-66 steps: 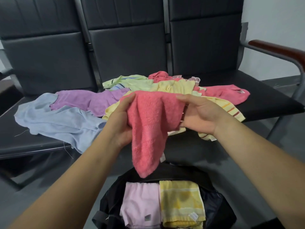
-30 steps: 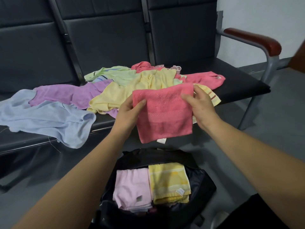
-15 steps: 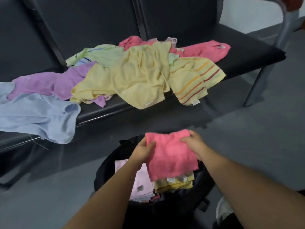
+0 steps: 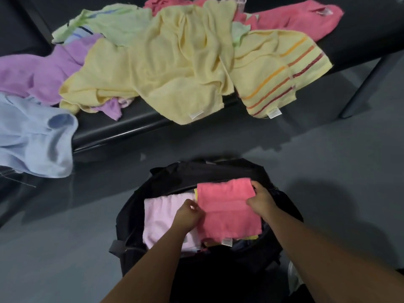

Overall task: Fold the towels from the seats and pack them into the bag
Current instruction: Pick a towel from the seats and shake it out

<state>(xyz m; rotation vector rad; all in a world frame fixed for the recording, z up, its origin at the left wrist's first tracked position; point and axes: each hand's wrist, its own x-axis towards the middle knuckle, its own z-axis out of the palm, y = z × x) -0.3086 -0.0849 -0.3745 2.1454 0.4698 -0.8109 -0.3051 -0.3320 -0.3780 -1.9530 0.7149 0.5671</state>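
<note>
- Your left hand [image 4: 188,216] is low in the centre of the frame, fingers curled in, pinching the left edge of the folded coral towel [image 4: 229,213].
- Your right hand [image 4: 261,201] is just right of it. It clamps the towel's upper right corner, thumb on top and fingers tucked round the edge.
- The coral towel lies flat in the right half of the open black bag [image 4: 140,206], at lower centre on the grey floor [image 4: 65,237].
- Slivers of a folded yellow towel [image 4: 251,237] peek out underneath it.
- The pale pink towel [image 4: 161,217] sits folded just beside it in the bag's left half, and your left wrist crosses over it.
- A small white tag [image 4: 227,242] shows on the coral towel's near edge. Its print is too small to read.
- Across the top of the frame, the seat [image 4: 360,40] carries the unfolded heap:
  - a plain yellow towel [image 4: 175,68] in the middle
  - a striped yellow towel [image 4: 277,68] to its right
  - a green towel [image 4: 113,22] behind
  - a purple towel [image 4: 39,75] at the left
  - a blue towel [image 4: 30,141] hanging over the front edge at far left
  - a second coral towel [image 4: 295,20] at the upper right
- White tags dangle from the plain yellow [image 4: 196,114] and the striped one [image 4: 274,112], and neither is legible.
</note>
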